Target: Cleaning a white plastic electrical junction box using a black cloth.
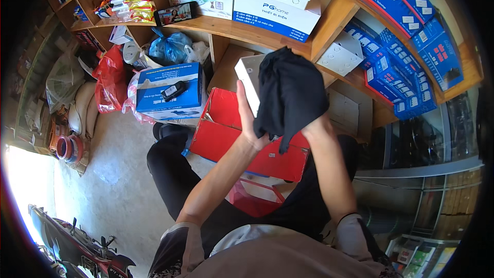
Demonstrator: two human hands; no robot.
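My left hand [251, 123] supports a white box [249, 75] from its left side and lower edge, thumb lying along the side face. A black cloth [293, 88] drapes over the box's right part and hides much of it. My right hand [312, 126] is at the cloth on the box's right; only its wrist side shows, the fingers being covered by the fabric. Below both hands, between my knees, sits a red cardboard box [231, 143]. What it contains is mostly hidden.
A wooden shelf [231, 27] with boxed electrical goods curves ahead, a phone [175, 13] propped on it. Left of the red box stands a blue pump box [170, 88] carrying a small black object [173, 90]. A red bag [110, 81] lies farther left; a motorbike [77, 243] stands lower left.
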